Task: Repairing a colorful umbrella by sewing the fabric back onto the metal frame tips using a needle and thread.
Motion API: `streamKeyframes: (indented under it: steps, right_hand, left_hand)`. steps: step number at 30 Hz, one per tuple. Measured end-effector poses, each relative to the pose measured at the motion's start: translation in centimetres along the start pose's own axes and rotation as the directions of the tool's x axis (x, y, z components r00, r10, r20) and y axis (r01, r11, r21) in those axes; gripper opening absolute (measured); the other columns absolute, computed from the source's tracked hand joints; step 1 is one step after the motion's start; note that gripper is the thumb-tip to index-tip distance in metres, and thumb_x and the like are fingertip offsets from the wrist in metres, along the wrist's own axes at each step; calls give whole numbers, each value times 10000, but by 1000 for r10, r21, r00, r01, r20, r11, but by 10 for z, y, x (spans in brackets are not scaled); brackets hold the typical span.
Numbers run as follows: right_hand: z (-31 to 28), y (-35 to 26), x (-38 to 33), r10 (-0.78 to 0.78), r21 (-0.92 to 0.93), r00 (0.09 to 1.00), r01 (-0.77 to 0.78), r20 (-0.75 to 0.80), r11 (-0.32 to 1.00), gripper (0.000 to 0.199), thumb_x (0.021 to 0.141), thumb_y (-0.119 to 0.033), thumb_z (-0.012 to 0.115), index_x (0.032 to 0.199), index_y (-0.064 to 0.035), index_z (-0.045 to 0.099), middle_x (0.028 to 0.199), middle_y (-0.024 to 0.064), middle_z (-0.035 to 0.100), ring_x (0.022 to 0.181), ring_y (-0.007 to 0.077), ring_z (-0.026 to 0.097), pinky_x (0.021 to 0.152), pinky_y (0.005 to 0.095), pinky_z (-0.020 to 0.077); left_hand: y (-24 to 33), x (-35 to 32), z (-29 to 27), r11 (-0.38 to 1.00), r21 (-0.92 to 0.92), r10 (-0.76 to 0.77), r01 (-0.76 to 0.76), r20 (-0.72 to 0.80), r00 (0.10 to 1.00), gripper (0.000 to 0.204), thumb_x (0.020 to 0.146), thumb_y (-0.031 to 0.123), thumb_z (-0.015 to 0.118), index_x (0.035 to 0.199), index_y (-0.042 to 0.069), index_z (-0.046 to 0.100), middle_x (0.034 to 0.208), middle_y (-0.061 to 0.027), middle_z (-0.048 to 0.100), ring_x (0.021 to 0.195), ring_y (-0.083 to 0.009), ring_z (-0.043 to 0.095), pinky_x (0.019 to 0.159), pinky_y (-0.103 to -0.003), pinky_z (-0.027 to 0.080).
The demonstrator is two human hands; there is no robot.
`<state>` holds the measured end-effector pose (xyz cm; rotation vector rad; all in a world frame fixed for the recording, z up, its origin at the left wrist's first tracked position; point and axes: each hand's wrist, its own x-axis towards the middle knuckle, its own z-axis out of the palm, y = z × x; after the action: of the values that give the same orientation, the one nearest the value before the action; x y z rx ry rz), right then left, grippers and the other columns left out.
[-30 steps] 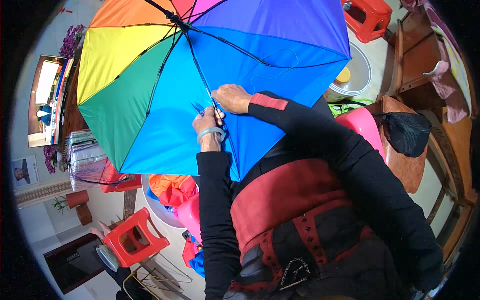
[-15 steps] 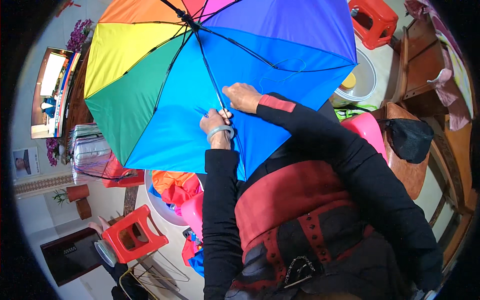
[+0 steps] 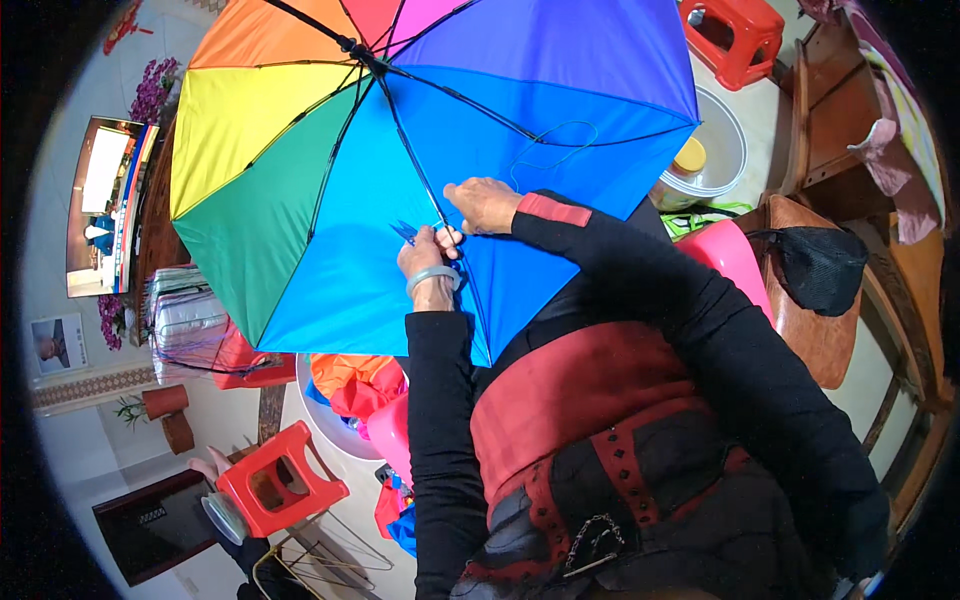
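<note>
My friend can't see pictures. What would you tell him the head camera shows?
Two bare hands, left hand and right hand, pinch a thin black metal rib inside an open rainbow-coloured fabric umbrella. Red plastic stools stand on the floor nearby.

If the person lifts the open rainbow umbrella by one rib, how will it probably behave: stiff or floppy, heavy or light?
The rainbow umbrella probably feels light for its size: thin cloth on slim dark ribs. The stretched panels look taut, so it likely keeps its shape, but a rib may bend. Resting on its rim, it may roll.
</note>
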<state>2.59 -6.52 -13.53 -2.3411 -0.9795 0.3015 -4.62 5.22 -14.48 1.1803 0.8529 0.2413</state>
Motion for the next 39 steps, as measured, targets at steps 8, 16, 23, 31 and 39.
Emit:
streamKeyframes:
  steps: [8,16,23,31,39]
  right_hand:
    - [-2,-2,-3,26,26,1000,-27,14,999,344,617,-120,676,893,2,511,868,216,582,833,357,574,683,416,474]
    - [-2,1,-4,4,33,1000,-5,16,999,360,610,-101,641,899,27,468,821,213,563,823,357,557,678,415,454]
    - [0,2,-4,-21,46,1000,21,-2,999,355,610,-104,643,890,28,469,815,206,560,809,356,556,673,423,449]
    - [-4,3,-2,71,107,997,-75,33,991,243,678,-79,578,891,14,508,887,221,575,853,375,559,715,426,454]
    - [-11,-4,9,-35,217,993,58,-109,974,113,717,-53,492,755,35,551,808,216,587,832,363,569,690,442,455]
  left_hand:
    - [-3,9,-8,998,64,3,-13,156,988,153,847,72,414,852,-78,385,636,-197,565,420,-208,510,337,-275,366]
    - [2,-1,3,1000,1,18,-18,-59,998,160,843,64,404,852,-85,346,628,-221,559,417,-225,518,326,-285,368]
    - [5,-1,3,997,78,0,3,-47,999,187,840,71,415,842,-110,371,630,-214,560,428,-236,528,340,-285,389]
    - [4,4,-2,998,53,-43,38,101,994,167,821,62,461,754,-91,464,635,-163,565,454,-205,525,365,-262,373]
    - [4,6,-7,996,86,-43,33,114,993,179,816,85,491,742,-78,497,613,-141,557,435,-174,498,388,-253,366]
